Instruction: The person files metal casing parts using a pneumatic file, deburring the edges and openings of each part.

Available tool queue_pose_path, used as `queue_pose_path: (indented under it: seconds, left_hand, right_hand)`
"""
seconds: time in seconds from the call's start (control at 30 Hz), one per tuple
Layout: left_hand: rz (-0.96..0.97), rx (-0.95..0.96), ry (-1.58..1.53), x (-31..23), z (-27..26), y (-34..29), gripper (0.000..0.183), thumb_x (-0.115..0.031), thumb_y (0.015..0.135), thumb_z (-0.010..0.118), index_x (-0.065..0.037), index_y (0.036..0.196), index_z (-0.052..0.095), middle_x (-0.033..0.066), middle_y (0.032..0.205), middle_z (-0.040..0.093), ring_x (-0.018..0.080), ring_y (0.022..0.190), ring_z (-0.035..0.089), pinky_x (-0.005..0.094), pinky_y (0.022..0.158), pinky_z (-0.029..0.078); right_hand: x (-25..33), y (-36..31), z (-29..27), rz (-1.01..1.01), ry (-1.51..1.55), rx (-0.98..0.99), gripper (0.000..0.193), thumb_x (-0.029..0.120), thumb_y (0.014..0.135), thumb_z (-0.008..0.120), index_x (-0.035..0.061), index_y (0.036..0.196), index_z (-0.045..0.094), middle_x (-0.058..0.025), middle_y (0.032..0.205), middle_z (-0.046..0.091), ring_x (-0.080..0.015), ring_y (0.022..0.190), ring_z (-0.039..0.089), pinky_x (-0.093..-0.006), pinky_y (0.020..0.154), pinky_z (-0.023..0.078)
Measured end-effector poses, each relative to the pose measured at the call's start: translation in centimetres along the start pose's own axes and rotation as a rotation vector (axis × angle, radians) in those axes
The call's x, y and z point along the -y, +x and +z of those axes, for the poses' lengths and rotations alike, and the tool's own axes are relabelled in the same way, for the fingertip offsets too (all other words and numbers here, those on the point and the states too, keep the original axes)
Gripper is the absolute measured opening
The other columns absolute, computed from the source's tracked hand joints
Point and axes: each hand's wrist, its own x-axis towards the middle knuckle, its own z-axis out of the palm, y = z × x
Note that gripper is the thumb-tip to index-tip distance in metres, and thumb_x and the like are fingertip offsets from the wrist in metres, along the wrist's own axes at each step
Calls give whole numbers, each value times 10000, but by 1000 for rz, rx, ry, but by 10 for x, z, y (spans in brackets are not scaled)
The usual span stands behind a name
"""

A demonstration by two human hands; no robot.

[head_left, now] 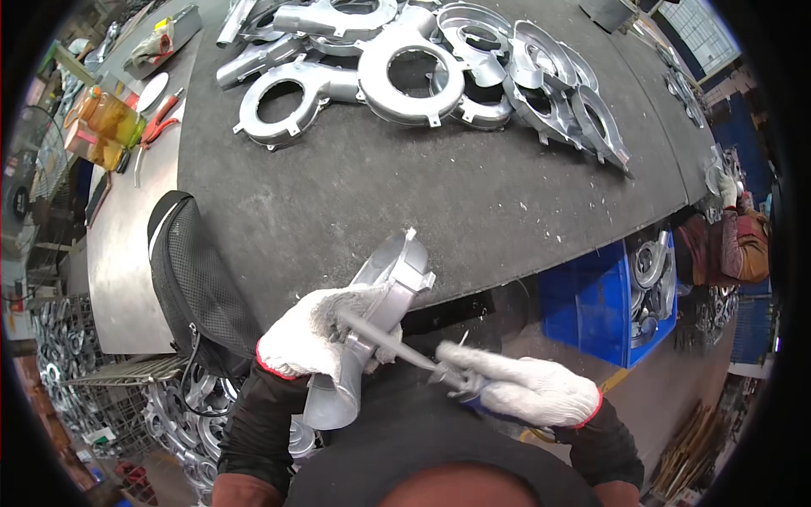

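My left hand (306,335), in a white knitted glove with a red cuff edge, is closed round a silver cast-metal fan housing (404,264). The housing is tilted at the table's near edge, its tube end pointing down toward me. In the matching glove, my right hand (541,390) grips a long grey file-like tool (397,345). Motion blurs this tool, so its exact kind is unclear; something blue shows under the hand. Its bar crosses in front of the housing, and its far end overlaps my left glove; whether it touches the metal I cannot tell.
More silver housings (412,80) are heaped on the dark table (355,186). A black mesh bag (203,279) lies at left, near red-handled pliers (159,127) and a jar (114,118). A blue bin (587,300) holds castings at right; beyond it is another person (731,245).
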Motion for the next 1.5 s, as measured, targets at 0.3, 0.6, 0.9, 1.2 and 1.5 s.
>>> queue_pose_path:
  seconds: [0.3,0.6,0.9,1.2,1.5]
  left_hand:
    - [-28,-159,44,4,0,-3,1138,-412,502,1026,98,1389,528,159,1157,673,225,955,689,331,782,572]
    - [-66,-189,61,1,4,-6,1124,-407,497,1032,75,1386,541,143,1075,696,223,949,697,321,793,570]
    - [-77,-133,-20,2,2,-1,1089,-412,536,1019,69,1389,541,165,1072,700,217,911,705,303,739,576]
    - [58,-77,35,0,4,1,1087,-401,555,1007,83,1394,515,178,996,709,205,865,705,289,698,570]
    - [57,-105,-33,7,3,2,867,-273,657,911,99,1342,532,203,961,701,228,786,693,309,638,574]
  right_hand:
    - [30,2,10,-12,-276,-66,644,407,1040,509,336,1636,273,-89,1198,732,-213,762,706,-332,792,570]
    - [46,8,12,288,-169,4,641,417,1034,519,356,1629,289,-89,1076,754,-233,734,703,-344,751,558]
    - [32,3,37,-7,-1092,-541,695,474,902,721,396,1535,445,-68,765,665,-276,587,690,-396,510,557]
    - [30,7,38,-42,-1095,-596,702,448,860,771,423,1502,486,-63,693,596,-264,519,644,-384,487,533]
    - [39,5,34,81,-1084,-447,750,369,805,808,248,1491,530,-95,891,691,-307,686,702,-404,614,568]
